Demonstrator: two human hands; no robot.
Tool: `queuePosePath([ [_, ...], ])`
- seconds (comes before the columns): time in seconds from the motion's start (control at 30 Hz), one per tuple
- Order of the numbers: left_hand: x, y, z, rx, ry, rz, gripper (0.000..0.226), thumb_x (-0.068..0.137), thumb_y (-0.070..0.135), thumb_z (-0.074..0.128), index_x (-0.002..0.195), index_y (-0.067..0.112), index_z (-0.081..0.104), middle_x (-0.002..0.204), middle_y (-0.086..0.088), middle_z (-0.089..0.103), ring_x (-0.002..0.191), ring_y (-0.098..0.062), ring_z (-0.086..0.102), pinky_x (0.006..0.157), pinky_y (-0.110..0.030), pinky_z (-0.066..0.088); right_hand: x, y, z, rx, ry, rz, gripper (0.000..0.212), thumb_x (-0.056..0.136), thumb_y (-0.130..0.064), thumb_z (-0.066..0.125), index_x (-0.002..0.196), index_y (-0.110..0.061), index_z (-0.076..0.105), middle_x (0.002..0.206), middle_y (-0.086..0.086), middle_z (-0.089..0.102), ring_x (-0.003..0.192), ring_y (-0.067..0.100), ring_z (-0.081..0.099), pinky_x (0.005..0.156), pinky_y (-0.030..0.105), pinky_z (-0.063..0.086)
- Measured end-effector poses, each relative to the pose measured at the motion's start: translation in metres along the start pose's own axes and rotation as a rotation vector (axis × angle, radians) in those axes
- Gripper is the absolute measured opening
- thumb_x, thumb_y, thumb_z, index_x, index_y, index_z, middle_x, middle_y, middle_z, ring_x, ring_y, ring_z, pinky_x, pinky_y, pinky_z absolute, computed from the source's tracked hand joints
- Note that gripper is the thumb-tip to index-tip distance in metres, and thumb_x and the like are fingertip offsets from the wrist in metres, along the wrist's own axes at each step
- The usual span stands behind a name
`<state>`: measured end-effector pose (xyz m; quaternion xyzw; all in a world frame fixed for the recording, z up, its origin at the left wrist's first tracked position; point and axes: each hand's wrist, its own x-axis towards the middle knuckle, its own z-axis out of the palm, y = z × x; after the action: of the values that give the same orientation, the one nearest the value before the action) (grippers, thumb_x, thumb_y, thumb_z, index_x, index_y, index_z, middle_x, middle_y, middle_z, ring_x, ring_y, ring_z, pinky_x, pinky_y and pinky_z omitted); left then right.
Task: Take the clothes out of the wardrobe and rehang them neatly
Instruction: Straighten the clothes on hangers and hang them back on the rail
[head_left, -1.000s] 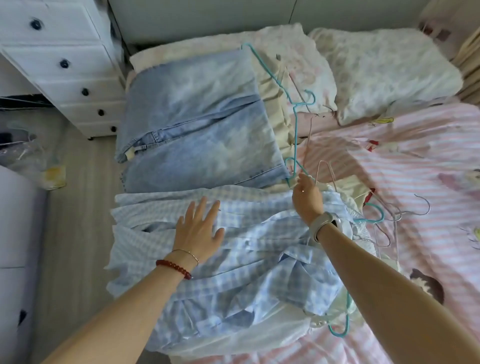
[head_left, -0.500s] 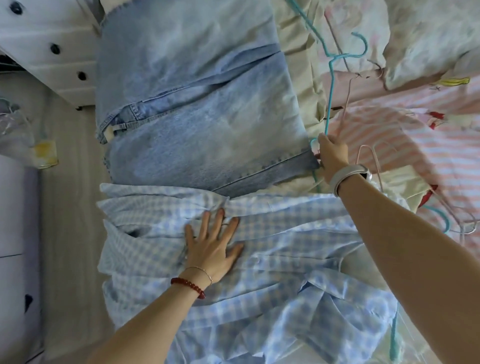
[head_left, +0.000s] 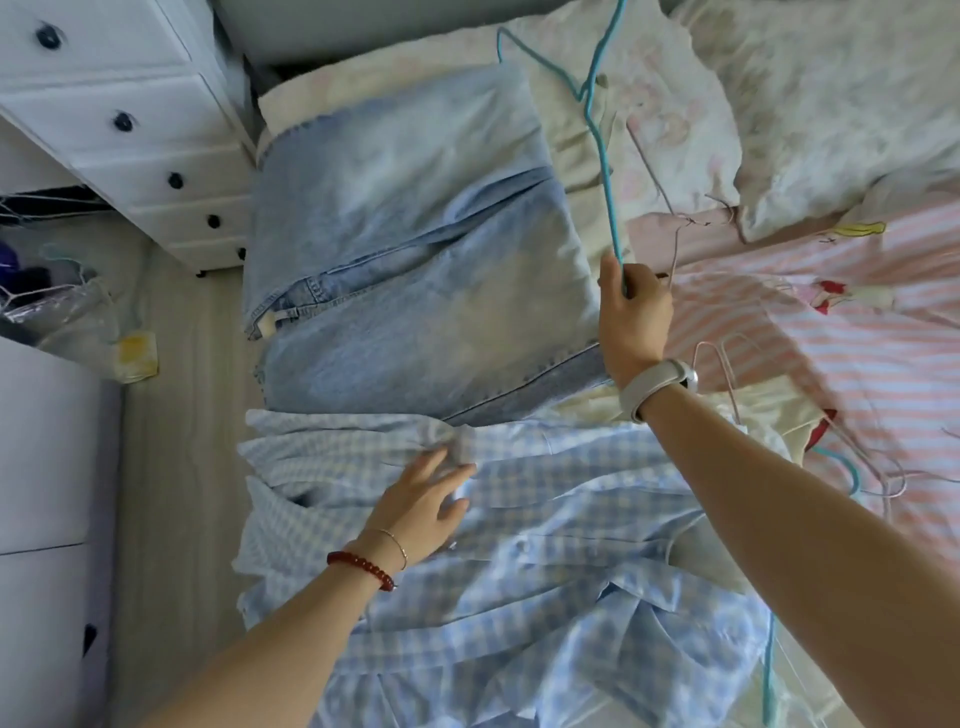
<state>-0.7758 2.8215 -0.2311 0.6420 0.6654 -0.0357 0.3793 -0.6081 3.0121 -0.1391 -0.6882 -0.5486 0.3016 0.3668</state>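
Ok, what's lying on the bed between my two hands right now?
In the head view, only rumpled blue-and-white checked shirt fabric spans from the left hand toward the right hand, plus the folded light-blue denim jeans' hem.

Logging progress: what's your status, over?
Right hand grips teal wire hanger. Left hand touches blue checked shirt. Folded denim jeans beside it.

Checked shirt: my pale blue-and-white checked cotton shirt lies rumpled, spread across the bed's near edge.
Jeans: light-washed blue denim jeans, folded flat beyond it.
Hanger: thin teal wire hanger, raised, tilted over the jeans.
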Motion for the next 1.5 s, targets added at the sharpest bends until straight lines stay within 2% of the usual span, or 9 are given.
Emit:
queuePosePath([
  [0.17, -0.039, -0.004, -0.082, -0.25, 0.417, -0.019, 0.043, 0.094, 0.033, 0.046, 0.13, 0.011, 0.048, 0.139, -0.007, 0.042, 0.129, -0.021, 0.039, 0.101, -0.028, 0.037, -0.025, -0.068, -0.016, 0.069, 0.04, -0.079, 0.051, 0.093, -0.031, 0.049, 0.05, -0.016, 0.025, 0.047, -0.001, 0.024, 0.047, 0.013, 0.021, 0.052, 0.03, 0.019],
  [0.33, -0.099, 0.005, -0.185, -0.301, 0.881, 0.006, 0.049, 0.09, 0.008, 0.054, 0.136, 0.002, 0.036, 0.136, -0.016, 0.041, 0.126, -0.027, 0.039, 0.1, -0.023, 0.029, -0.069, -0.148, -0.033, 0.095, -0.054, -0.265, 0.052, 0.094, -0.033, 0.047, 0.05, -0.017, 0.025, 0.046, -0.003, 0.025, 0.045, 0.012, 0.023, 0.047, 0.027, 0.021],
  [0.57, -0.223, 0.028, -0.299, -0.223, 1.3, 0.005, 0.061, 0.09, 0.011, 0.053, 0.144, 0.006, 0.024, 0.15, -0.018, 0.019, 0.139, -0.03, 0.018, 0.113, -0.033, 0.017, -0.135, -0.269, -0.057, 0.091, -0.103, -0.567, 0.048, 0.092, -0.038, 0.049, 0.051, -0.02, 0.033, 0.045, -0.004, 0.034, 0.054, 0.025, 0.038, 0.055, 0.032, 0.029],
  [0.77, -0.334, 0.032, -0.324, -0.091, 1.508, -0.113, 0.064, 0.09, 0.016, 0.054, 0.145, 0.007, 0.023, 0.153, -0.019, 0.011, 0.14, -0.035, 0.012, 0.11, -0.048, 0.02, -0.182, -0.361, -0.127, 0.01, 0.209, -0.849, 0.05, 0.081, -0.053, 0.034, 0.065, -0.012, 0.056, 0.068, 0.021, 0.063, 0.07, 0.045, 0.056, 0.057, 0.032, 0.027],
  [0.97, -0.432, 0.069, -0.336, 0.064, 1.762, -0.103, 0.069, 0.085, 0.029, 0.047, 0.146, 0.007, 0.021, 0.151, -0.024, 0.016, 0.138, -0.042, 0.018, 0.104, -0.063, 0.017, -0.242, -0.407, -0.201, 0.032, 0.55, -1.155, 0.045, 0.086, -0.041, 0.041, 0.058, -0.009, 0.055, 0.048, 0.011, 0.055, 0.041, 0.034, 0.049, 0.05, 0.023, 0.019],
  [1.1, -0.495, 0.094, -0.326, 0.105, 1.851, -0.064, 0.061, 0.088, 0.028, 0.042, 0.144, 0.009, 0.027, 0.146, -0.015, 0.035, 0.139, -0.035, 0.022, 0.108, -0.059, 0.002, -0.286, -0.406, -0.239, 0.018, 0.695, -1.275, 0.041, 0.088, -0.033, 0.046, 0.056, -0.009, 0.053, 0.046, 0.007, 0.051, 0.039, 0.03, 0.045, 0.053, 0.031, 0.023],
  [1.2, -0.532, 0.1, -0.299, 0.105, 1.852, 0.008, 0.044, 0.09, 0.034, 0.034, 0.115, 0.007, 0.058, 0.099, -0.015, 0.065, 0.102, -0.037, 0.059, 0.097, -0.053, 0.032, -0.316, -0.394, -0.258, -0.007, 0.723, -1.352, 0.041, 0.09, -0.034, 0.046, 0.057, -0.009, 0.055, 0.047, 0.005, 0.053, 0.041, 0.027, 0.047, 0.058, 0.032, 0.021],
  [1.3, -0.574, 0.115, -0.255, 0.01, 1.795, 0.084, 0.046, 0.092, 0.039, 0.031, 0.093, 0.005, 0.061, 0.082, -0.016, 0.063, 0.074, -0.039, 0.059, 0.059, -0.035, 0.037, -0.341, -0.375, -0.268, -0.004, 0.689, -1.315, 0.042, 0.091, -0.036, 0.043, 0.064, -0.008, 0.059, 0.057, 0.007, 0.059, 0.05, 0.028, 0.054, 0.061, 0.032, 0.022],
  [1.5, -0.633, 0.139, -0.172, -0.188, 1.575, 0.157, 0.02, 0.092, 0.02, 0.054, 0.083, 0.007, 0.066, 0.051, 0.004, 0.046, 0.052, -0.011, 0.046, 0.051, -0.026, 0.025, -0.39, -0.324, -0.273, 0.076, 0.553, -1.241, 0.054, 0.096, -0.041, 0.029, 0.075, -0.003, 0.06, 0.069, 0.016, 0.056, 0.064, 0.035, 0.052, 0.071, 0.033, 0.026],
])
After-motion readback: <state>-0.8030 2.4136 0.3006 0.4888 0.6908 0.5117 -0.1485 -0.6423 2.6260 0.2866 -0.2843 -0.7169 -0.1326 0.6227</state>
